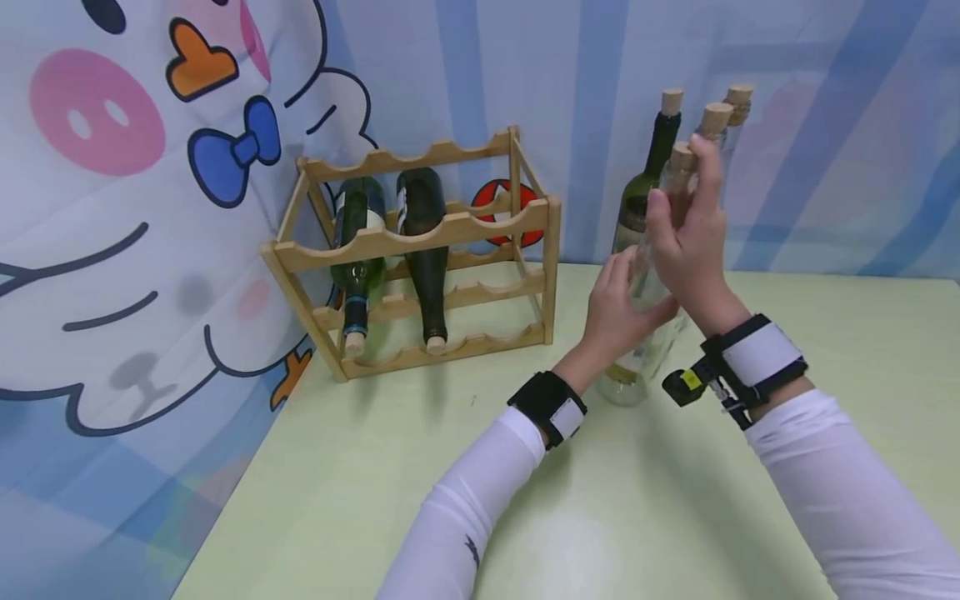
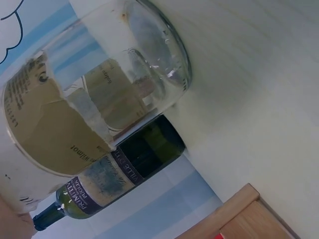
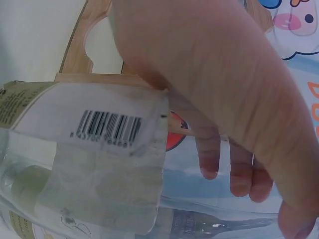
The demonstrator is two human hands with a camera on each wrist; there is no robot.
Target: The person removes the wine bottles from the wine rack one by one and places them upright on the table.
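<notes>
A clear glass wine bottle (image 1: 624, 385) with a cork (image 1: 682, 155) and a torn paper label (image 2: 55, 114) stands tilted slightly to the right. My left hand (image 1: 618, 304) grips its body, the thumb on the near side. Up at the neck, my right hand (image 1: 693, 242) holds the bottle between thumb and index finger, the index tip near the corks. Whether the base touches the table cannot be told. Directly behind stands a corked green bottle (image 1: 636, 196), and two more corks (image 1: 717, 117) show above clear necks, their bodies mostly hidden by my right hand.
A wooden wine rack (image 1: 480, 223) stands left of the hands. In its upper tier lie a green bottle (image 1: 363, 271) and a dark bottle (image 1: 429, 287), corks toward me. A printed cloth (image 1: 517, 83) hangs behind the pale green table (image 1: 465, 450).
</notes>
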